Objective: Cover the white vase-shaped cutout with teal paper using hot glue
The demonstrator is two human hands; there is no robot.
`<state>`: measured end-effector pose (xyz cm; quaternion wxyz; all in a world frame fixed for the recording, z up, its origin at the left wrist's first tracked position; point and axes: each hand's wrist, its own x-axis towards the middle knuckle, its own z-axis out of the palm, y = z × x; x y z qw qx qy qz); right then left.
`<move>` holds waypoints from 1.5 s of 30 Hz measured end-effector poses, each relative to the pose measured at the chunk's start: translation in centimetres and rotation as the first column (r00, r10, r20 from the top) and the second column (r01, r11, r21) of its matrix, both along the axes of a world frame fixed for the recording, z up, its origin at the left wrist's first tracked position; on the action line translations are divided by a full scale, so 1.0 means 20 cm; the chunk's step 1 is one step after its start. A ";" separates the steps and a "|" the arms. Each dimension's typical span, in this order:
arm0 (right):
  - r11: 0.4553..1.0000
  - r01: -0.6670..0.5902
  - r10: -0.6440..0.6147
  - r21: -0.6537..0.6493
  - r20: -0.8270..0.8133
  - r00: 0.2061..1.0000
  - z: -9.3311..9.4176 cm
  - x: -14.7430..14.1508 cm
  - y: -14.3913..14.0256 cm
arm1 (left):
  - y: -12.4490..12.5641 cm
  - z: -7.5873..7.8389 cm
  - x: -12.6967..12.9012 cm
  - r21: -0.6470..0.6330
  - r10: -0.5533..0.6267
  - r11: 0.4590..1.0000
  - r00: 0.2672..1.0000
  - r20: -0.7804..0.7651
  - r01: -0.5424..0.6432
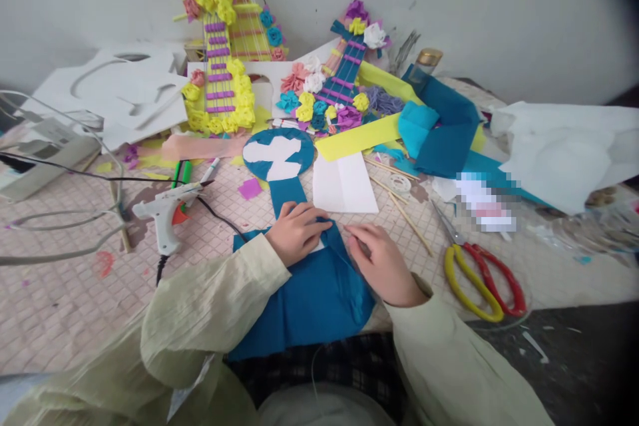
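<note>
One glue gun (167, 213), one scissors (482, 276), two flowered guitars (222, 73) (339, 86), two hands (298, 231) (382, 265).

Teal felt guitar (304, 279); red-and-yellow scissors (482, 279).

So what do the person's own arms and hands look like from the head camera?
Both arms wear loose, crinkled, pale yellow-green fabric sleeves reaching to the wrists. The left hand and right hand are bare: no gloves, and no rings, watch or markings show. No cables are attached.

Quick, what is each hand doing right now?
Left hand: fingers curled, pressing on the blue felt guitar shape.
Right hand: resting on the same felt, fingers bent; a grip cannot be told.
</note>
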<state>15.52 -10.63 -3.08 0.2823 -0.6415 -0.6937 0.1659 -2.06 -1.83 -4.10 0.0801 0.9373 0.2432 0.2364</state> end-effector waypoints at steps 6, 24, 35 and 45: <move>0.998 -0.026 0.037 -0.058 0.197 0.980 -0.02 0.00 0.00 | -0.01 0.02 0.00 0.048 -0.017 0.999 1.000 0.005 0.017; 1.000 -0.008 0.010 -0.009 0.319 0.948 -0.05 0.02 0.03 | -0.03 0.04 0.01 0.115 0.010 0.993 1.000 -0.005 -0.009; 0.988 -0.139 0.076 0.063 0.587 0.806 -0.04 0.01 0.06 | -0.02 0.03 0.00 0.082 -0.001 0.997 1.000 0.013 0.000; 0.929 -0.364 0.215 0.067 0.702 0.679 0.06 -0.03 0.10 | -0.02 0.03 0.01 0.086 -0.004 0.996 1.000 0.016 0.002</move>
